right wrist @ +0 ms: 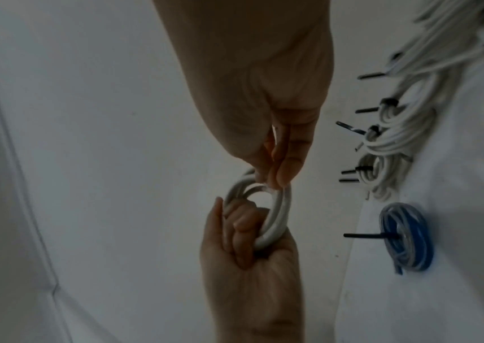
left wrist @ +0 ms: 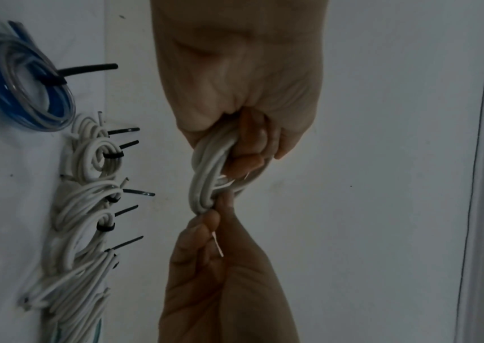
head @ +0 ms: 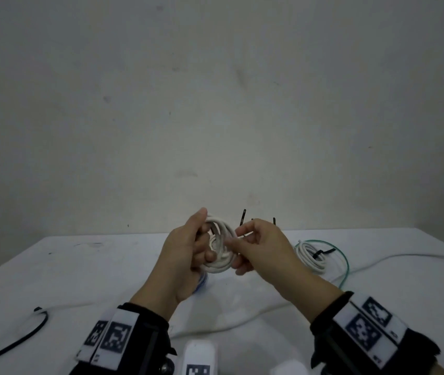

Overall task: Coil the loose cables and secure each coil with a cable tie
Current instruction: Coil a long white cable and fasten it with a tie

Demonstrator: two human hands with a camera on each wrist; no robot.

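Cable first: the white coil (head: 219, 249) you're working on is smooth, round-jacketed stuff wound into a handful of tight loops, held up in the air over the white table (head: 80, 272) between your two hands. Your left hand (head: 185, 255) has its fingers curled through the middle of the ring and its thumb over the top, so it's properly gripping the bundle. Your right hand (head: 258, 247) is pinching the opposite side of the coil with thumb and fingertips, and the left wrist view shows a thin pale strip (left wrist: 218, 244) sticking out of that pinch, too small for me to say what it is. Behind your hands, along the back edge of the table, there's a row of finished white coils (left wrist: 88, 199), each cinched with a flat black cable tie whose stiff tail pokes straight out. A blue coil (right wrist: 407, 236) with some clear tubing mixed in sits at the end of that row, also tied in black. Off to your right lies another white coil (head: 312, 255) with a black tie, ringed by a loose thin green wire (head: 345, 261). A black cable (head: 23, 336) snakes across the near left of the table, and your hands block most of the back row in the head view.
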